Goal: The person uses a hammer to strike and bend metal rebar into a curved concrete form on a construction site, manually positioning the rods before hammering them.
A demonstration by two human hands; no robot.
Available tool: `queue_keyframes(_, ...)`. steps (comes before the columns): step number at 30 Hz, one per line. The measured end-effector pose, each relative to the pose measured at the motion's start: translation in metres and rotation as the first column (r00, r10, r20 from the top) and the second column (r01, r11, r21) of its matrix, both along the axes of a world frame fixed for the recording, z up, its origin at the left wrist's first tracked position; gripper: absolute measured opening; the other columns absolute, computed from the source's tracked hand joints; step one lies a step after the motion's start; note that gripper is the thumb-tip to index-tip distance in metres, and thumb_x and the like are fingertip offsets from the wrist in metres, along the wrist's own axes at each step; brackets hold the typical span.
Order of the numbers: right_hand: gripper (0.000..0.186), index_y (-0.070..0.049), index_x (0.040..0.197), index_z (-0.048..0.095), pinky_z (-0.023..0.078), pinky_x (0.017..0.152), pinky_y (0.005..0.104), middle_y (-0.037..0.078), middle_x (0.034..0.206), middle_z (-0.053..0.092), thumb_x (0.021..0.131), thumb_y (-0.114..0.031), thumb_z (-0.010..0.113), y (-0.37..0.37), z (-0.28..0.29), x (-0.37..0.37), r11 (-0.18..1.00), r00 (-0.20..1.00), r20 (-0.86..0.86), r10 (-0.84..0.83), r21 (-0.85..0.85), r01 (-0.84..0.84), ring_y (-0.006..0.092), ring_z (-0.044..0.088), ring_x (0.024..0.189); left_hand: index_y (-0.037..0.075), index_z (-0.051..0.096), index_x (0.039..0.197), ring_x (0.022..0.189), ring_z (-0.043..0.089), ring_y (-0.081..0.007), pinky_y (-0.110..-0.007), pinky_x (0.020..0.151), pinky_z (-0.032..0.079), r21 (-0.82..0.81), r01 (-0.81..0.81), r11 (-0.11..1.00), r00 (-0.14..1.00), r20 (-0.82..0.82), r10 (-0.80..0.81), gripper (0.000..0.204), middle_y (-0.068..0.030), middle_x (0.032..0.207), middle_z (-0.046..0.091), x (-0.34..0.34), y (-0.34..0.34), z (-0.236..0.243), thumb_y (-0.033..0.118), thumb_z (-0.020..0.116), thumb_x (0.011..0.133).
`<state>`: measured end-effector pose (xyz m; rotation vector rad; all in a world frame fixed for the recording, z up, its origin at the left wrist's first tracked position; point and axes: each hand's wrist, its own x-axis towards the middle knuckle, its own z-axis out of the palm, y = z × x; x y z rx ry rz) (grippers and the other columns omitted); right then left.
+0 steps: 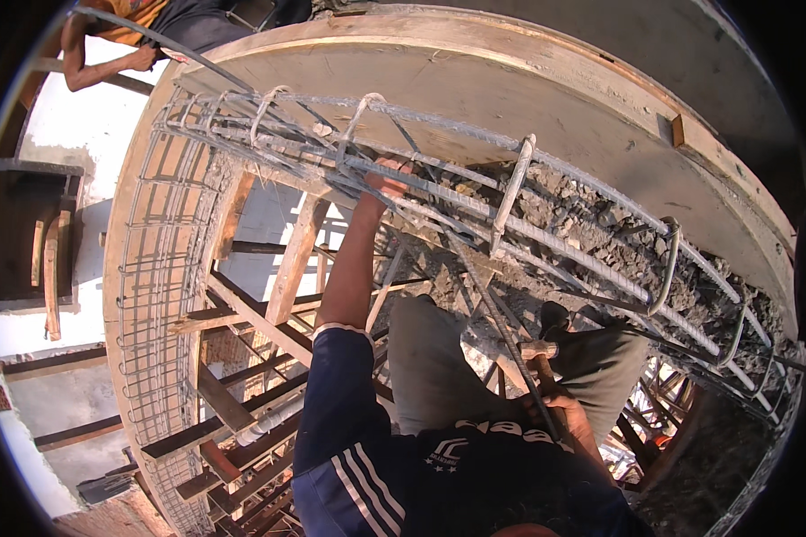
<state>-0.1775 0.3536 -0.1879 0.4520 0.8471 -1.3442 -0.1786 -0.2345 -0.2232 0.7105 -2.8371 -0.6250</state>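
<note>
My left hand reaches up to the rebar cage, its fingers closed around steel bars among the tied stirrups. My right hand is down by my right leg, closed on the wooden handle of a hammer, whose metal head points up. A long dark steel rod slants down from the cage past that hand; whether the fingers also touch it I cannot tell. Broken grey concrete lies under the bars, and part of my left hand is hidden behind them.
A curved formwork board runs behind the cage. A mesh cage stands along the left curve, beside timber props and open gaps below. A co-worker's arm shows at top left, near a white wall.
</note>
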Motion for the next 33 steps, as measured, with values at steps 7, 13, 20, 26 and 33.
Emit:
queue_keyframes(7,0.055,0.008,0.127,0.048,0.055,0.080,0.0360,0.021,0.104,0.067,0.080,-0.016,0.064,0.013,-0.014,0.008,0.999,0.999,0.008,0.032,0.023,-0.032,0.0269,0.067,0.085,0.001,0.066,0.103,0.087,0.065,-0.0388,-0.047,0.080,0.052,-0.398,0.073,0.914,0.977,-0.155,-0.146,0.027,-0.0192,0.093,0.069,-0.002,-0.006,-0.054,0.024,0.059,0.091)
queue_keyframes(13,0.048,0.007,0.121,0.056,0.054,0.080,0.0348,0.018,0.102,0.068,0.080,-0.017,0.063,0.013,-0.017,0.003,1.000,0.995,-0.092,0.025,0.016,-0.024,0.0250,0.066,0.084,0.000,0.066,0.107,0.090,0.064,-0.0400,-0.046,0.085,0.050,-0.384,0.075,0.920,0.996,-0.014,-0.087,0.029,-0.0200,0.098,0.068,0.022,-0.011,-0.048,0.024,0.060,0.091)
queue_keyframes(20,0.046,0.000,0.118,0.058,0.058,0.070,0.0356,0.013,0.093,0.068,0.077,-0.019,0.065,0.006,0.032,-0.013,0.997,0.973,-0.230,0.028,0.081,-0.010,0.0219,0.067,0.081,-0.002,0.065,0.108,0.091,0.065,-0.0352,-0.042,0.083,0.050,0.065,-0.475,0.878,0.736,-0.517,0.436,0.031,-0.0183,0.103,0.068,0.086,0.114,-0.029,0.024,0.062,0.093)
queue_keyframes(26,0.044,-0.005,0.118,0.054,0.059,0.069,0.0435,0.018,0.112,0.063,0.076,-0.014,0.066,-0.012,0.062,-0.014,0.997,0.983,-0.181,-0.030,-0.072,0.017,0.0315,0.067,0.091,0.000,0.055,0.123,0.089,0.065,-0.0254,-0.043,0.081,0.054,0.948,-0.179,-0.263,0.900,0.266,0.345,0.076,-0.0148,0.106,0.063,0.109,0.309,0.015,0.069,0.050,0.092)
queue_keyframes(33,0.042,-0.002,0.114,0.054,0.054,0.058,0.0323,0.022,0.107,0.065,0.074,-0.007,0.065,0.015,0.073,-0.018,0.978,0.956,-0.284,0.073,-0.165,-0.124,0.0223,0.062,0.072,0.018,0.042,0.074,0.049,0.032,-0.0145,-0.032,0.050,0.030,0.633,0.242,-0.735,0.571,0.519,0.636,0.054,0.0043,0.057,0.035,0.037,0.383,0.040,0.064,0.032,0.101)
